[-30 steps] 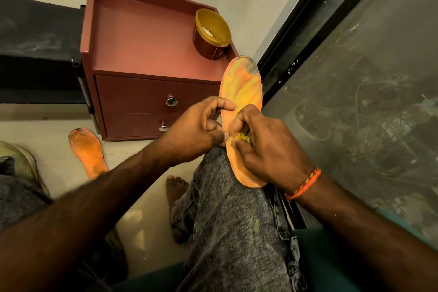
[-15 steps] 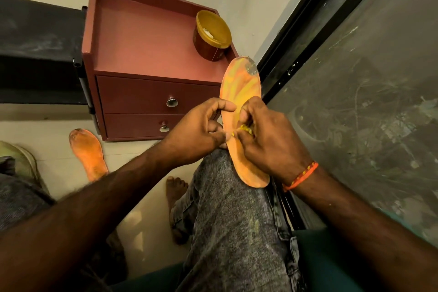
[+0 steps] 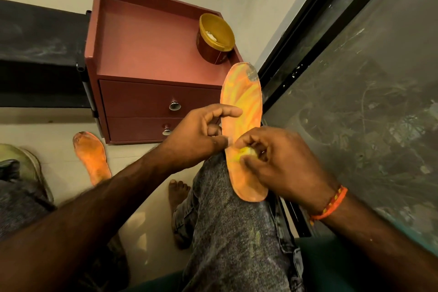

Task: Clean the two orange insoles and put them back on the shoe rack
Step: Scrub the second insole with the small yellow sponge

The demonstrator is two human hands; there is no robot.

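A worn orange insole (image 3: 92,157) lies on the pale floor (image 3: 59,130).

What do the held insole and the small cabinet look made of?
Held insole: probably thin foam or fabric-faced foam, matte, streaked orange-yellow, with a worn grey patch at its far end. Small cabinet: likely painted or laminated wood board, smooth reddish-brown, with shiny metal-looking drawer knobs.

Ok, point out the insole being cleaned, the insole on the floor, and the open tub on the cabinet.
Insole being cleaned (image 3: 244,99): head view, on its streaked upper half.
Insole on the floor (image 3: 92,157): head view, on its middle.
Open tub (image 3: 216,39): head view, on its yellow inside.
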